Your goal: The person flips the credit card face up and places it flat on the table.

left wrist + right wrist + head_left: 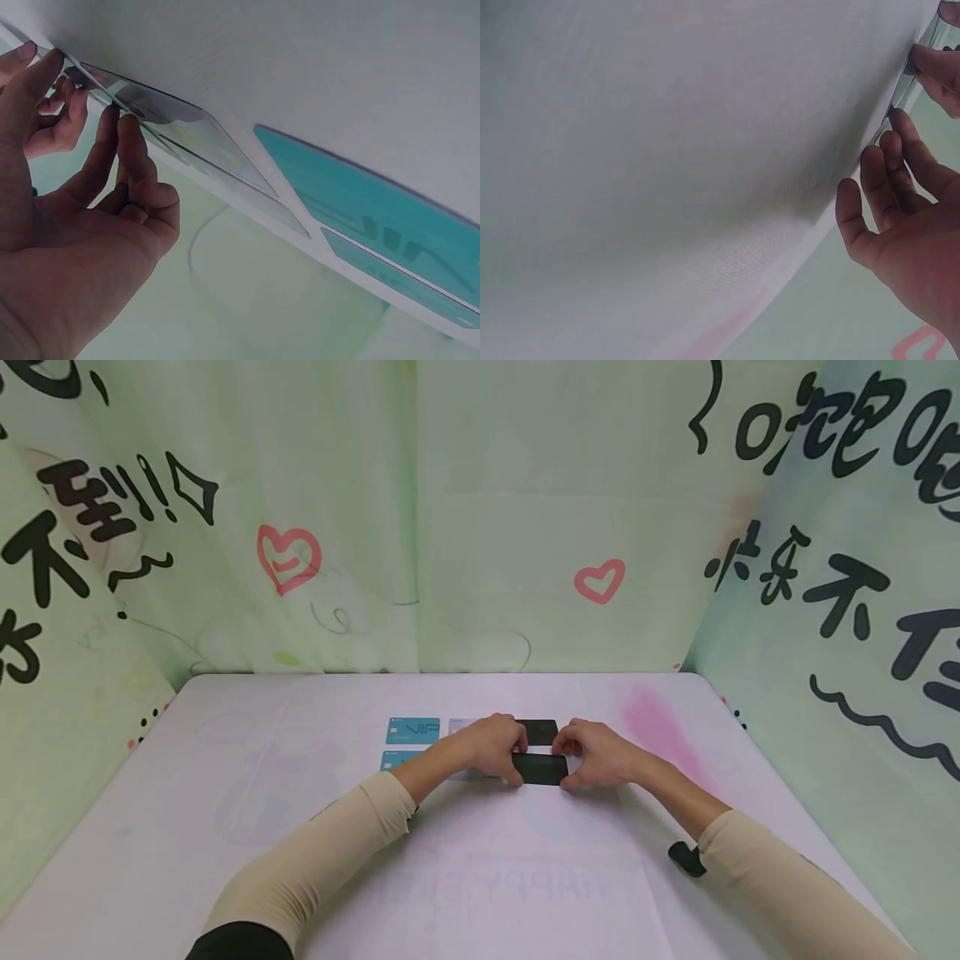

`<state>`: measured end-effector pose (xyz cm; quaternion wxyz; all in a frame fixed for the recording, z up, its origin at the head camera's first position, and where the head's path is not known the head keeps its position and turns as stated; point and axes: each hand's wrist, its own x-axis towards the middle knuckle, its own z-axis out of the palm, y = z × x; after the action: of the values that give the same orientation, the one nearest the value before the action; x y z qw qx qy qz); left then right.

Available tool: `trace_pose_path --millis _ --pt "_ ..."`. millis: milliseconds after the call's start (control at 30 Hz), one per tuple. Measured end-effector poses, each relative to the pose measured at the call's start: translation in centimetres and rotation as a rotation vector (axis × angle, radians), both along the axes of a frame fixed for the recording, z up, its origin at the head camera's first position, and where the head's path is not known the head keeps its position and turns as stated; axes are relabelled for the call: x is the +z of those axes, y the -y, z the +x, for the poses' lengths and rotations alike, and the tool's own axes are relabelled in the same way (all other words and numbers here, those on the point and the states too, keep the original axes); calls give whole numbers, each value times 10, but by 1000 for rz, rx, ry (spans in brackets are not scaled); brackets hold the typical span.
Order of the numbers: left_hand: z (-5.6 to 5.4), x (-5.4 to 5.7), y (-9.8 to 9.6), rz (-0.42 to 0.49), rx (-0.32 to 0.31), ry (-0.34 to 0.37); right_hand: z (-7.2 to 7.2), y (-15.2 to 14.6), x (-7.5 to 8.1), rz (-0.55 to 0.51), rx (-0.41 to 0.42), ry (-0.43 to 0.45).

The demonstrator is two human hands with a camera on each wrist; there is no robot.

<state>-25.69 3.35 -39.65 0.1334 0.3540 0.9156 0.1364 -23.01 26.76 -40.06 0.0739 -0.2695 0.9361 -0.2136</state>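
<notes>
Both hands are at a black card (540,769) in the near row. My left hand (491,747) pinches its left end, thumb at the near corner and finger at the far one. My right hand (606,755) holds the right end the same way. Another black card (537,732) lies just behind it, in the far row. In the left wrist view my left hand (90,217) has fingertips at the card edges, beside a patterned card (202,139). In the right wrist view the fingertips of my right hand (915,210) are low against the tabletop.
Left of the hands lie a blue VIP card (413,731) and a second blue card (397,758), partly behind the left forearm. A pale card (459,725) is mostly covered by the left hand. The white tabletop (480,877) ends at patterned curtains (450,527).
</notes>
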Motion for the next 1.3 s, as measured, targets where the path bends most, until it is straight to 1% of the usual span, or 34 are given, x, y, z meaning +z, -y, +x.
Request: trace_pose_path --millis 200,367,433,500,633,833,933,1100,1200,1300 --pt "1 3 0 -14 10 8 2 0 0 5 4 -15" --pt "0 3 -1 -4 13 43 4 -1 2 25 2 -38" --pt "0 3 -1 -1 10 47 4 -1 3 27 4 -40" --pt "0 3 -2 -3 9 41 4 0 4 32 1 -38" --pt "1 3 -2 -15 11 8 2 2 5 39 3 -25" --pt "1 4 -1 -11 3 15 -1 2 6 61 6 -20" --pt "1 5 -1 -19 -2 -3 0 2 6 81 15 -31" --pt "1 5 -1 -42 -14 -57 3 4 7 132 29 -64" --pt "2 7 -2 -63 -36 -87 5 4 7 161 32 -79" --pt "2 8 -4 -97 -63 -126 6 5 7 161 37 -79"
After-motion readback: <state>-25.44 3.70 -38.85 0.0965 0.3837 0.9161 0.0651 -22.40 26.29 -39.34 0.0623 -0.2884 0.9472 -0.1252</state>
